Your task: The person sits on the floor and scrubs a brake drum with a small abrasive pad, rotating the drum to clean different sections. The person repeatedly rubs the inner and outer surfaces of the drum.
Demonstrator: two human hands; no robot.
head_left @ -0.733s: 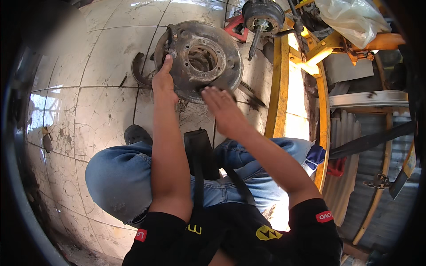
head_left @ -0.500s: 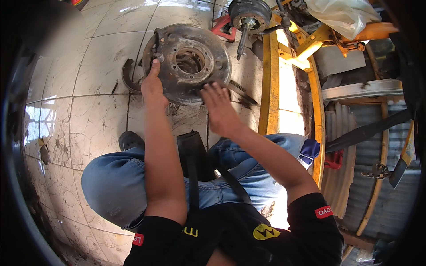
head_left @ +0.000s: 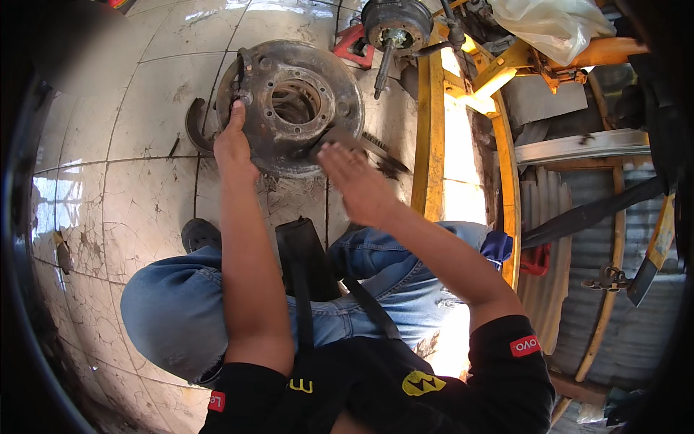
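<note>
A round, worn brake backing plate (head_left: 253,141) lies in front of me, with a large centre hole ringed by bolt holes. At its left edge my left hand (head_left: 235,148) is closed on the rim, the thumb on top beside a brake fitting (head_left: 244,72). My right hand (head_left: 354,177) is over the plate's near right edge. Under its stretched fingers is a dark brown flat piece that looks like sandpaper (head_left: 340,137); the fingers are slightly blurred. Just right of the plate a wire brush (head_left: 385,152) lies on the floor. A curved brake shoe (head_left: 195,126) is at the left.
Beyond the plate stand a brake drum with a shaft (head_left: 394,32) and a red jack stand (head_left: 353,47). A yellow metal frame (head_left: 429,137) runs along my right, with a plastic bag (head_left: 553,25) on it. Cracked floor tiles (head_left: 144,195) spread leftward; a black bag (head_left: 303,253) hangs between my knees.
The whole view has shifted slightly, so things sit a little further left. My right hand has moved over the plate's near edge, baring more of the brown piece. My left hand keeps its hold.
</note>
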